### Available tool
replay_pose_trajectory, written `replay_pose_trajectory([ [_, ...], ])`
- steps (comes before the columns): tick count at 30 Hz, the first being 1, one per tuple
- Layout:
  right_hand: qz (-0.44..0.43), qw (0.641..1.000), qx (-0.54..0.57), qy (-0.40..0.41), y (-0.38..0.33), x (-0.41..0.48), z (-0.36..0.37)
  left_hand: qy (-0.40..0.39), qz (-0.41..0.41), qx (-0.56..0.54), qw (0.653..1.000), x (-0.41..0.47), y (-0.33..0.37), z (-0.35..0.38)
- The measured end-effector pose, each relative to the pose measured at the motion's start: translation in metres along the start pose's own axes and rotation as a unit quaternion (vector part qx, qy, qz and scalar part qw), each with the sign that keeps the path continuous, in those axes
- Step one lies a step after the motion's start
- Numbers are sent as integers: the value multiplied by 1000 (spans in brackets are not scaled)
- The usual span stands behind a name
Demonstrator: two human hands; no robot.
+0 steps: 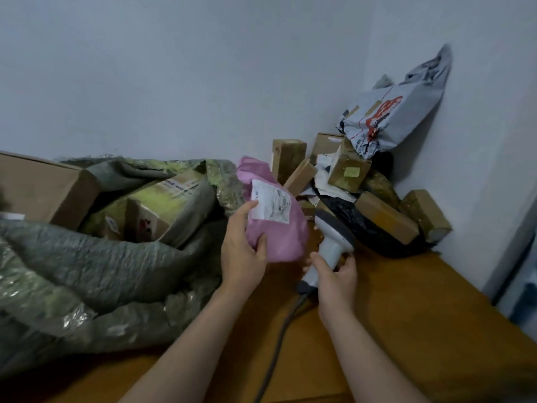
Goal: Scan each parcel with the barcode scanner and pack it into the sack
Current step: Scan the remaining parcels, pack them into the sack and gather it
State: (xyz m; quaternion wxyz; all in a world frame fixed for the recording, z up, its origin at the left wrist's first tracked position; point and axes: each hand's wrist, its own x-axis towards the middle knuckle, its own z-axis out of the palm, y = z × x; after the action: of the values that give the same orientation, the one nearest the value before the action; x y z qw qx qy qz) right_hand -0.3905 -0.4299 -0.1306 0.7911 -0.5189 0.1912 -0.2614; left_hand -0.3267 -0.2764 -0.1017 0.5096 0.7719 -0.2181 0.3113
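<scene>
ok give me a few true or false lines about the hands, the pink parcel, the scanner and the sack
1. The left hand holds the pink parcel. True.
2. The pink parcel's label faces away from the camera. False: the white label faces the camera.
3. The right hand grips the barcode scanner by its handle. True.
4. The sack is empty. False: the sack already holds boxes.
5. The scanner is cordless. False: a cable runs from its base across the table.

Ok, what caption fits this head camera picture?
Left hand holds pink parcel; right hand grips barcode scanner beside it.
</scene>
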Motion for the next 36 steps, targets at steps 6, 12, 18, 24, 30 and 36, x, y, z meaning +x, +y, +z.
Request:
replay_pose_trajectory([
  [6,5,999,-43,-3,-5,-20,-7,-51,-39,-29,998,-35,-9,-1],
  [12,11,998,-60,-29,-3,-20,-7,-21,-126,-131,983,-34,-20,-7],
  [18,17,995,-68,-71,2,-10,-6,-110,-116,-157,974,-30,-26,-10],
  [24,9,991,-105,-79,1,4,4,-11,-53,-35,998,-1,-25,2],
  [30,-10,994,-96,-55,2,15,13,49,-55,-83,994,-5,-24,3],
  [36,38,993,-17,-110,4,21,11,29,-134,-156,978,-2,-31,3],
])
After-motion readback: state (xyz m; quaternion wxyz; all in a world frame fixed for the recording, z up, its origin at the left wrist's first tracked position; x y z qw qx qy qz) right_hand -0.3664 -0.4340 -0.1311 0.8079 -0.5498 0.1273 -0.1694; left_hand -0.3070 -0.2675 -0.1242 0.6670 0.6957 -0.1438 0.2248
